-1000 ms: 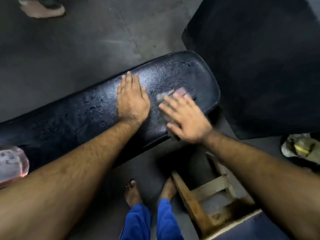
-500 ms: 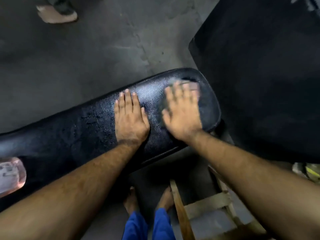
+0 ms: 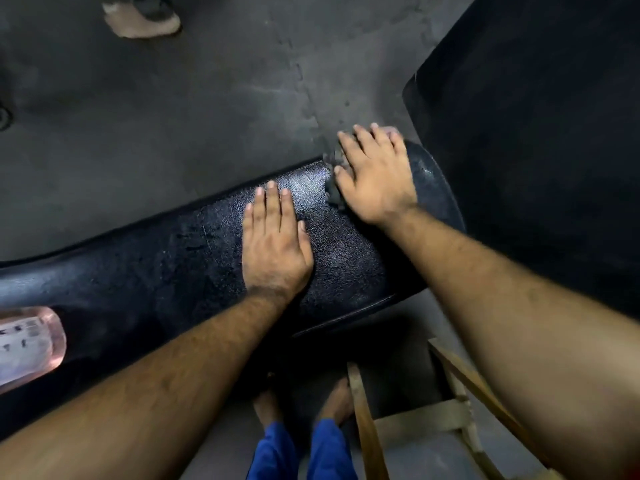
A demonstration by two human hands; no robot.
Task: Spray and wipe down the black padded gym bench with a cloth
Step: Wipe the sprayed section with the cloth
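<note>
The black padded bench [image 3: 180,258] runs from the lower left to the upper right, its surface shiny and wet. My left hand [image 3: 275,245] lies flat on the pad, fingers spread, holding nothing. My right hand [image 3: 375,176] presses a grey cloth [image 3: 333,168] onto the far right end of the bench; only the cloth's frayed edge shows past my fingers and thumb. A clear pink spray bottle [image 3: 27,344] rests on the bench at the left edge of the view.
A large black mat [image 3: 540,133] covers the floor to the right. A wooden frame [image 3: 415,420] stands at the lower right beside my bare feet [image 3: 337,400]. Another person's foot [image 3: 142,19] is at the top left on the grey floor.
My right hand has slid the cloth from the bench's near edge across to its far right end. My left hand has stayed flat in place.
</note>
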